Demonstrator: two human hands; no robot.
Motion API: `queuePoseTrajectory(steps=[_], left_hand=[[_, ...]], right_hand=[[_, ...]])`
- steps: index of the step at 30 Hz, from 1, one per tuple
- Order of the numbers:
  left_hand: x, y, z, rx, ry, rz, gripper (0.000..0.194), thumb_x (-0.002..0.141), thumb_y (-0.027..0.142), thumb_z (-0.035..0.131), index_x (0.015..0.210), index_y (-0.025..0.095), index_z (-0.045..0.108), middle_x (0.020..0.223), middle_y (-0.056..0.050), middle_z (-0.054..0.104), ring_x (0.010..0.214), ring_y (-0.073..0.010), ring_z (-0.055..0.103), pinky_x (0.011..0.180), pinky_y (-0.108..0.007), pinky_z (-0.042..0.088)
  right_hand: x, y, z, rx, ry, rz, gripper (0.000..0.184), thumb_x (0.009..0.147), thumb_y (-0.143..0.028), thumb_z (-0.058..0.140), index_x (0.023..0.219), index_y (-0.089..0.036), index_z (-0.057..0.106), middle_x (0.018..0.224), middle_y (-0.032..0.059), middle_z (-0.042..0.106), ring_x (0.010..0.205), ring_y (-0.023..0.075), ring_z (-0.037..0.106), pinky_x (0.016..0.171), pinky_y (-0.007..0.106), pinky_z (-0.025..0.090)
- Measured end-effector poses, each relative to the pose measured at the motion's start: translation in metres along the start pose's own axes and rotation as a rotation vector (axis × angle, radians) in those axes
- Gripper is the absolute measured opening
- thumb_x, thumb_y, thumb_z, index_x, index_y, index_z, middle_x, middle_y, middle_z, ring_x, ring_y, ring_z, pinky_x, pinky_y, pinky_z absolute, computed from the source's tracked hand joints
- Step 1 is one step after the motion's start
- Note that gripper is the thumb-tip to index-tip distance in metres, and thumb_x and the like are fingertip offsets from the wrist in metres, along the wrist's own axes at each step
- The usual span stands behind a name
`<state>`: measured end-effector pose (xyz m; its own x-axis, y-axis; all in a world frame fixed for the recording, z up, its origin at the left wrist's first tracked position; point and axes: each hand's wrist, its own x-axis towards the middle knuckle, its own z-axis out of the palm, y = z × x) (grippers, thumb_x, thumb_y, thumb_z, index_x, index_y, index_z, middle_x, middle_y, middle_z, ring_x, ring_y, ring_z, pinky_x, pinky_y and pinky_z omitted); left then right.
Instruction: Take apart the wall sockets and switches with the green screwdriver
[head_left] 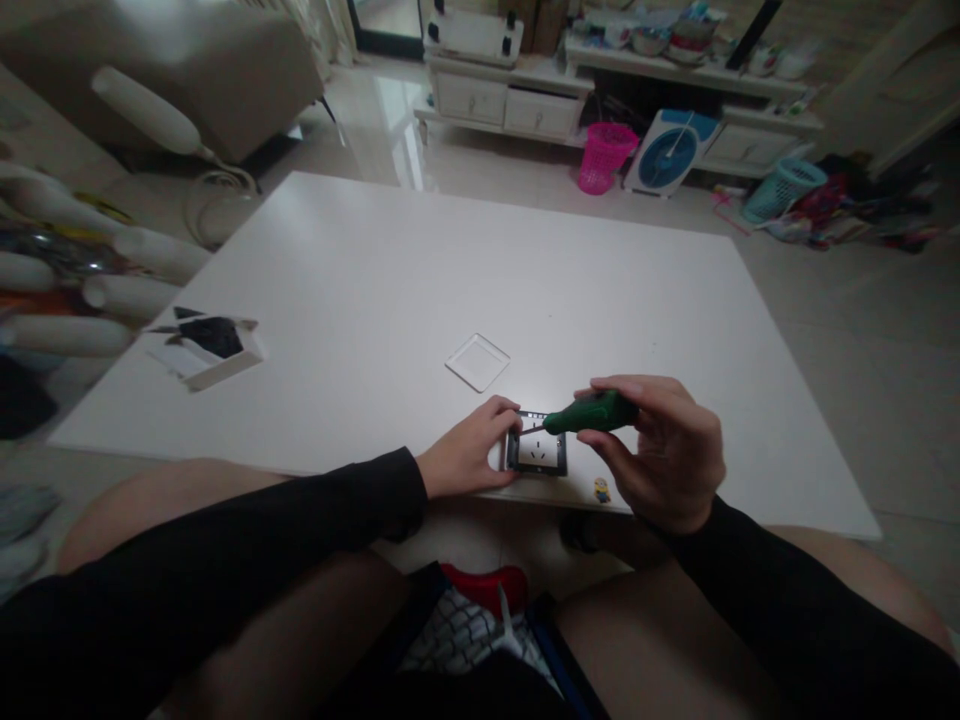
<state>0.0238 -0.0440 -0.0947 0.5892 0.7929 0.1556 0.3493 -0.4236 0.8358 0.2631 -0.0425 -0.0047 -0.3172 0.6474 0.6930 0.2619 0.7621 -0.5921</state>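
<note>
A wall socket with a white face and a dark frame lies on the white table near its front edge. My left hand grips the socket's left side, fingers bent round the frame. In my right hand is a screwdriver with a green handle, held between thumb and fingers. Its shaft points left over the upper part of the socket; whether the tip touches a screw I cannot tell. Beyond the socket lies a thin square cover plate. A small yellow and blue cartoon sticker is by the table edge.
An open white box with dark contents stands at the left of the table. Past the table are a pink basket, a blue and white fan, a teal basket and a white cabinet.
</note>
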Motion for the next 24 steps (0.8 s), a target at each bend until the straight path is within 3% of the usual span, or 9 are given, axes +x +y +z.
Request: queuePoseTrajectory(steps=[6,13,18,24], left_hand=[[0.0002,0.0001,0.0007,0.005,-0.004,0.004,0.046,0.075,0.020,0.080,0.114,0.023,0.055,0.134,-0.011,0.051,0.123,-0.0293,0.056,0.105,-0.047,0.053],[0.0002,-0.0029,0.0011,-0.016,0.003,0.010,0.042,0.075,0.019,0.081,0.108,0.023,0.056,0.133,-0.011,0.052,0.124,-0.0291,0.055,0.105,-0.047,0.053],[0.0001,-0.0026,0.0012,-0.020,0.008,0.008,0.040,0.075,0.019,0.081,0.107,0.022,0.056,0.133,-0.011,0.052,0.122,-0.0291,0.056,0.104,-0.047,0.053],[0.0001,-0.0026,0.0022,-0.025,0.013,0.010,0.041,0.076,0.020,0.081,0.107,0.022,0.056,0.134,-0.011,0.052,0.123,-0.0295,0.056,0.104,-0.048,0.053]], right_hand=[[0.0015,0.0023,0.0041,0.126,-0.026,-0.020,0.072,0.084,0.001,0.076,0.145,-0.031,0.055,0.137,0.0098,0.066,0.111,0.0248,0.075,0.086,0.044,0.069],[0.0001,0.0040,0.0052,0.134,0.029,-0.022,0.074,0.081,0.004,0.077,0.145,-0.030,0.057,0.134,0.0091,0.068,0.108,0.0255,0.075,0.078,0.042,0.069],[-0.0013,0.0031,0.0047,0.076,0.034,-0.029,0.074,0.080,0.003,0.079,0.144,-0.029,0.058,0.131,0.0101,0.069,0.109,0.0272,0.075,0.082,0.046,0.069],[-0.0010,0.0028,0.0051,0.075,0.043,-0.034,0.074,0.082,0.002,0.078,0.145,-0.031,0.057,0.128,0.0096,0.068,0.105,0.0250,0.075,0.076,0.041,0.070]])
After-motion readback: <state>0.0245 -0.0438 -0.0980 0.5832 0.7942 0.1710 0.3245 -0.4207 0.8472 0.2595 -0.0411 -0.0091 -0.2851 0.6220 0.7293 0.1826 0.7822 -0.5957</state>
